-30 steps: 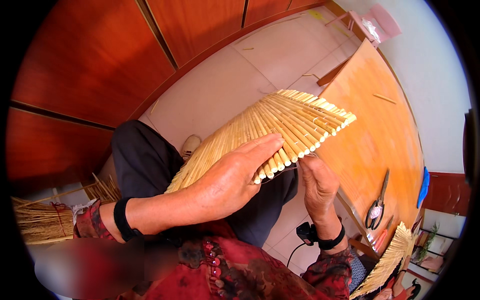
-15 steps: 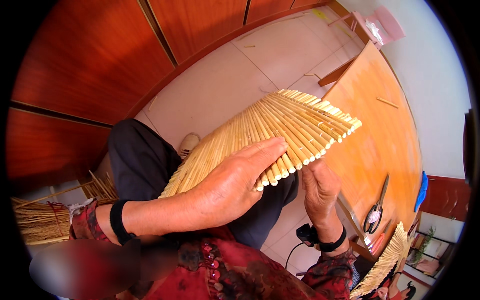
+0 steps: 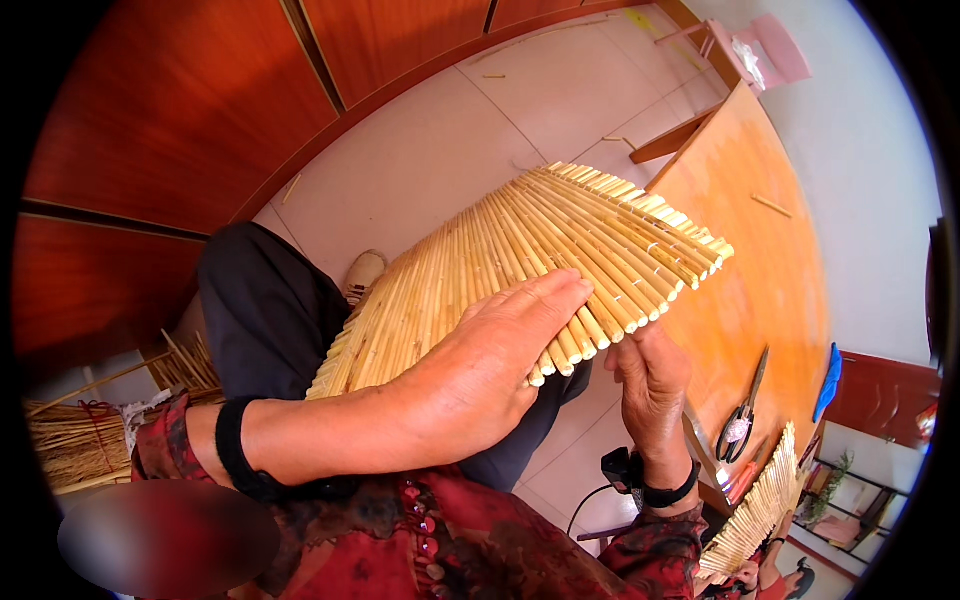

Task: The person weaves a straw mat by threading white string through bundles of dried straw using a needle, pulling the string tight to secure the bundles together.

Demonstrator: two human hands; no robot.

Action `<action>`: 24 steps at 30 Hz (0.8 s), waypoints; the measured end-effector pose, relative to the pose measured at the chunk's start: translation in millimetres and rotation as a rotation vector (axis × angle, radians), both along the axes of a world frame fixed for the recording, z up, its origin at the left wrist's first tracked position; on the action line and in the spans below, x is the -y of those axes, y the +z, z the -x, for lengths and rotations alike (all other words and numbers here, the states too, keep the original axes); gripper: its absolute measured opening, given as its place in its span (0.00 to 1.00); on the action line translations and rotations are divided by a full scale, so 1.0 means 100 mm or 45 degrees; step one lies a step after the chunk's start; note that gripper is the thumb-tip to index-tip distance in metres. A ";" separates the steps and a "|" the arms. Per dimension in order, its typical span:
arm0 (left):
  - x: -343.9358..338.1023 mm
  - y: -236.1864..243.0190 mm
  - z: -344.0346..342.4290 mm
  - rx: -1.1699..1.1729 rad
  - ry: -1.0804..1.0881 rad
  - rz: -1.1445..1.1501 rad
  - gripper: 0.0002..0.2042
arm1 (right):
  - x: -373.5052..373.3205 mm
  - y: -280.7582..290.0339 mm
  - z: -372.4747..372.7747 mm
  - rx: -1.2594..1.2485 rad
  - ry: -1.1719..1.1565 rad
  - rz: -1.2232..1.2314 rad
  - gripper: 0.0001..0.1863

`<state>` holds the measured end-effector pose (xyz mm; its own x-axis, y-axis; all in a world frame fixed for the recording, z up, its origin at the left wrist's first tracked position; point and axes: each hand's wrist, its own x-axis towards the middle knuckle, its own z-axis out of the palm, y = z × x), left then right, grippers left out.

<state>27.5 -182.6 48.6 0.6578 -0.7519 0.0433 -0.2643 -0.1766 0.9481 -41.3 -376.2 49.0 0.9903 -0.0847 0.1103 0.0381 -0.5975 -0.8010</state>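
A fan-shaped panel of pale straw stalks (image 3: 465, 260), bound with thin thread, slants across my lap. My left hand (image 3: 480, 370) grips it from above, fingers together along the near cut edge, thumb hidden. My right hand (image 3: 650, 395) is beneath the right part of that edge, its fingers bent and drawn together at the stalk ends; what they pinch is too small and hidden to make out. Black-handled scissors (image 3: 739, 430) lie on the wooden table to my right, beside some red-handled tool (image 3: 744, 480).
The wooden table (image 3: 740, 250) holds a loose stalk and a blue cloth (image 3: 828, 385). Straw bundles (image 3: 75, 440) lie at left. Wooden cabinets (image 3: 170, 120) border the tiled floor; a pink chair (image 3: 775, 50) stands behind. At lower right, a co-worker (image 3: 775, 580) handles another straw panel (image 3: 750, 515).
The panel and both my hands have shifted a little to the right, with the panel's far tip slightly higher. The co-worker's panel sits slightly higher in view.
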 end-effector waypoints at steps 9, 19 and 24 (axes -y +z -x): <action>0.03 -0.03 -0.02 0.165 -0.047 -0.112 0.36 | 0.06 0.11 0.01 -0.317 -0.086 -0.258 0.03; 0.09 -0.07 -0.06 0.180 -0.020 -0.074 0.35 | 0.04 0.04 -0.03 -0.248 -0.133 -0.502 0.05; 0.10 -0.07 -0.06 0.175 -0.028 -0.049 0.35 | -0.01 0.01 -0.10 -0.262 -0.167 -0.593 0.06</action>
<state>33.9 -193.0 41.6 0.6312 -0.7688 0.1023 -0.3952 -0.2053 0.8954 -31.7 -374.8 50.2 0.9653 -0.2033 -0.1642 -0.1992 -0.1657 -0.9659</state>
